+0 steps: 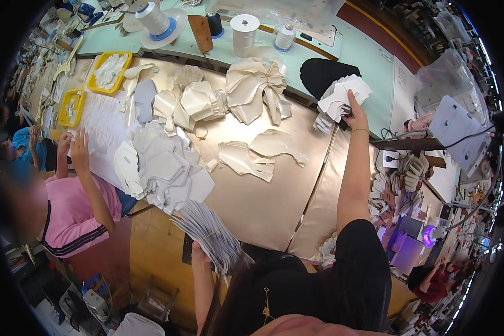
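My left hand (200,256) is closed on a thick bundle of grey-white cut pieces (210,229), held low beside my body at the table's near edge. With the arm stretched far forward, my right hand (357,116) grips a stack of white cut pieces (341,96). That stack is just in front of a black rounded piece (326,74). To the left, a loose heap of white cut pieces (168,168) covers part of the table. Cream pieces with curved edges (263,152) lie mid-table, and bunched cream bundles (252,92) sit behind them.
Thread cones (154,21) and a white spool (245,33) stand along the pale green back surface (369,61). Yellow trays (111,73) hold small white pieces. At the left, a person in a pink shirt (78,210) sits close to the table. Shelved bundles (400,185) fill the right side.
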`<move>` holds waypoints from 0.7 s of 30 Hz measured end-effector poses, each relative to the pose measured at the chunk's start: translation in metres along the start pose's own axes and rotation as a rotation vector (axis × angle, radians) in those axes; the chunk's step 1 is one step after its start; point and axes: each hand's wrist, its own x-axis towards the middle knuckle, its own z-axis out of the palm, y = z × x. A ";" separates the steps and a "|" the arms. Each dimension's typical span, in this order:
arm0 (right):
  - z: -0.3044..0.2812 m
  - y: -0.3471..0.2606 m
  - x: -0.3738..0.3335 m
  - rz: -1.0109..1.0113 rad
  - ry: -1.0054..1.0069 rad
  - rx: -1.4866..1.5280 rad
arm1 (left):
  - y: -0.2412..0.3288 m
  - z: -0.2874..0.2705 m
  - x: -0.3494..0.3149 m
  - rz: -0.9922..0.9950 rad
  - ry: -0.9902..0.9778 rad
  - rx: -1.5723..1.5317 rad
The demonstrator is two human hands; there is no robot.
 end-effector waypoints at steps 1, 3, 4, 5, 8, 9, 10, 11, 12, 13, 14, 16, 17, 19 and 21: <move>0.000 0.000 0.002 0.010 -0.018 0.021 | -0.003 0.006 -0.001 -0.007 -0.001 -0.004; -0.002 -0.002 0.006 0.032 -0.075 0.010 | -0.008 0.015 -0.007 0.065 0.089 0.065; -0.004 -0.003 0.008 0.026 -0.085 -0.004 | -0.009 0.017 -0.009 0.095 0.123 0.068; -0.004 -0.003 0.009 0.023 -0.103 -0.016 | -0.010 0.017 -0.009 0.092 0.129 0.101; -0.004 0.000 0.015 -0.034 -0.106 -0.047 | -0.009 0.008 -0.005 0.075 0.100 0.120; -0.002 0.003 0.016 -0.044 -0.134 -0.059 | -0.010 0.004 -0.005 0.071 0.105 0.128; 0.000 0.004 0.017 -0.071 -0.165 -0.057 | -0.011 0.001 -0.003 0.078 0.118 0.141; 0.003 0.007 0.017 -0.100 -0.195 -0.049 | -0.012 -0.001 -0.003 0.088 0.113 0.158; 0.006 0.008 0.017 -0.125 -0.215 -0.053 | -0.013 -0.001 -0.002 0.080 0.079 0.146; 0.009 0.008 0.017 -0.157 -0.238 -0.057 | -0.015 -0.001 -0.003 0.075 0.120 0.127; 0.011 0.008 0.015 -0.176 -0.232 -0.076 | -0.017 0.001 -0.003 0.070 0.123 0.117; 0.013 0.001 0.006 -0.204 -0.240 -0.101 | -0.020 0.006 -0.004 0.083 0.071 0.115; 0.012 -0.005 -0.001 -0.209 -0.248 -0.105 | -0.020 0.008 -0.005 0.094 0.075 0.110; 0.010 -0.022 -0.020 -0.262 -0.301 -0.096 | -0.021 0.012 -0.008 0.100 0.076 0.102; 0.007 -0.046 -0.046 -0.291 -0.342 -0.151 | -0.019 0.016 -0.007 0.096 -0.044 -0.010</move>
